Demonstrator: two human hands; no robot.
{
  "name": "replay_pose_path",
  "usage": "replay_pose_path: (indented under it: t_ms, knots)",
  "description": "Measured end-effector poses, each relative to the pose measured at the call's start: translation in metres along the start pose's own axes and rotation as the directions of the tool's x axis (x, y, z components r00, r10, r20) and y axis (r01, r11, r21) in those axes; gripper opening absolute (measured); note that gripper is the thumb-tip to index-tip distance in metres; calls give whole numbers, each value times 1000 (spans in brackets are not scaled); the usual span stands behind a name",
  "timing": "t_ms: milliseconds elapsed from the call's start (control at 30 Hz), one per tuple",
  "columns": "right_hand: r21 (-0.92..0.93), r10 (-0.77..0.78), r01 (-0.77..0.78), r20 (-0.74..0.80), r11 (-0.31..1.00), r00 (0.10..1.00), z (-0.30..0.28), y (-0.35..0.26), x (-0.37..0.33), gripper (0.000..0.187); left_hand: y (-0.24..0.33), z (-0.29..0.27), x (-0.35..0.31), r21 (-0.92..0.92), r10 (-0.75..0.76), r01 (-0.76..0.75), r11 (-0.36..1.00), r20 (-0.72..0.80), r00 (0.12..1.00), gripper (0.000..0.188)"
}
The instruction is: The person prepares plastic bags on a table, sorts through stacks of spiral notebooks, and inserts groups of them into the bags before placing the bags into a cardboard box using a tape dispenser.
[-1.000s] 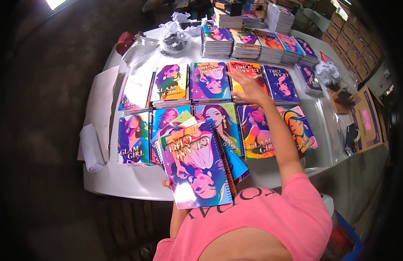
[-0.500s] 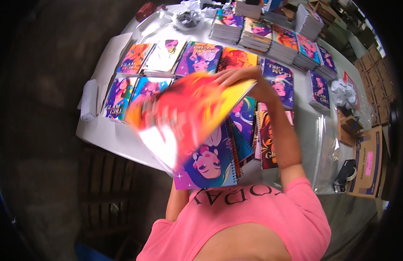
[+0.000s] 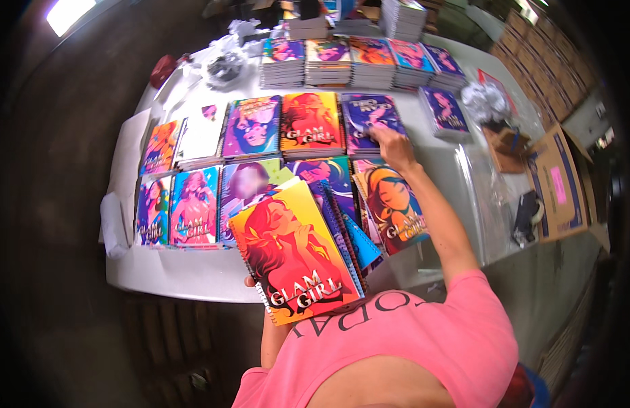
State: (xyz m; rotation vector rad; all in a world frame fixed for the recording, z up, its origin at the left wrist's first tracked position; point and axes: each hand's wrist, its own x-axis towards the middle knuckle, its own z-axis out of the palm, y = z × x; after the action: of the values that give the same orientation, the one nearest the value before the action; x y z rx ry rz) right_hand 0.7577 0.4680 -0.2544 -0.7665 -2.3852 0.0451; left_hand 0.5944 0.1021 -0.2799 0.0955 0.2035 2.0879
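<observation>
A red-and-yellow spiral notebook (image 3: 298, 255) lies on top of a fanned bundle of spiral notebooks, tilted at the table's near edge against my body. My left hand (image 3: 249, 281) grips this bundle from below at its left side; only fingertips show, the rest is hidden. Over a purple notebook (image 3: 372, 115) in the far row, my right hand (image 3: 394, 146) reaches with fingers stretched onto its cover. Just left of that one is a pile topped by another red-and-yellow notebook (image 3: 311, 126). Nearer, below my right forearm, rests a notebook with a yellow-haired figure (image 3: 393, 207).
Two rows of notebook piles cover the white table (image 3: 185, 272). Taller stacks (image 3: 328, 71) stand behind them. At the right are crumpled plastic (image 3: 487, 102), a tape dispenser (image 3: 525, 217) and a cardboard box (image 3: 559, 183). A white roll (image 3: 113, 224) lies at the left edge.
The red-and-yellow notebook, blurred in my right hand before, now lies on the bundle in my left. My right hand has let go of it and reached to the purple notebook. The view has turned.
</observation>
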Motion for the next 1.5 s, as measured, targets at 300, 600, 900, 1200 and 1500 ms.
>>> replay_pose_path:
  t_ms: [300, 600, 900, 1200, 1500]
  knots:
    - [-148, -407, 380, -291, 913, 866, -184, -176, -22, 37, -27, 14, 39, 71, -302, 297, 952, 57, 952, 63]
    - [198, -262, 219, 221, 955, 939, -253, -89, -133, 57, -125, 47, 42, 151, -453, 437, 887, 99, 886, 64]
    - [59, -618, 642, -214, 765, 756, -280, 89, -194, 44, -291, 93, 16, 242, -457, 426, 872, 91, 885, 65]
    - [731, 71, 68, -157, 679, 985, -275, 177, -248, 63, -409, 111, 32, 936, 357, -198, 291, 86, 930, 65]
    - [907, 407, -371, 268, 199, 874, -226, 208, -292, 114, -437, 73, 32, 908, -242, 17, 418, 94, 966, 114]
